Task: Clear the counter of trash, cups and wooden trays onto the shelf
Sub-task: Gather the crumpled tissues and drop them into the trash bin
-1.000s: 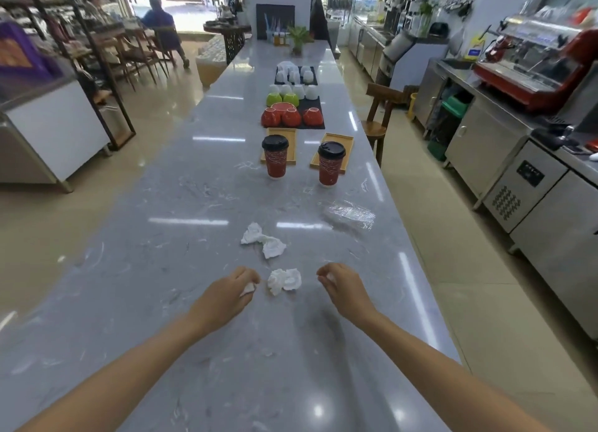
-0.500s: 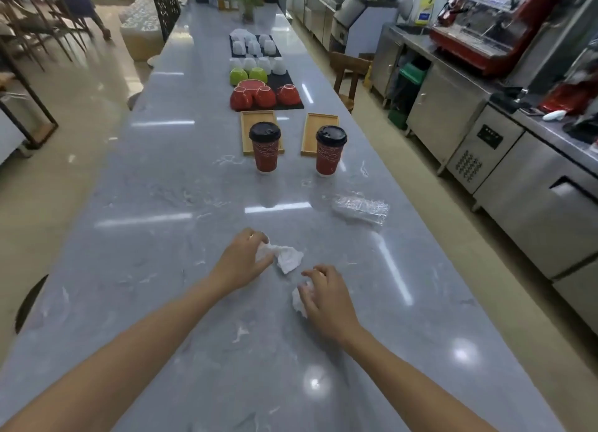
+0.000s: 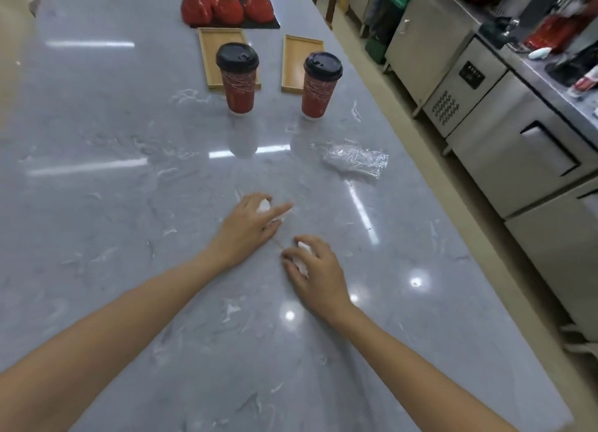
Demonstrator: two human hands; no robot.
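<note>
Your left hand [image 3: 249,226] has its fingers curled over a crumpled white tissue [image 3: 264,206] on the marble bench [image 3: 97,205]; your right hand [image 3: 315,269] clutches another tissue wad [image 3: 303,266]. Beyond stand two lidded red paper cups [image 3: 238,77] before two wooden trays [image 3: 299,61], a clear plastic wrapper [image 3: 356,161] to the right.

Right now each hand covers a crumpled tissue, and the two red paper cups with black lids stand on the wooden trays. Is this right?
Not quite. The head view shows both red cups standing on the counter, in front of the wooden trays. The left hand and right hand do cover tissues.
</note>
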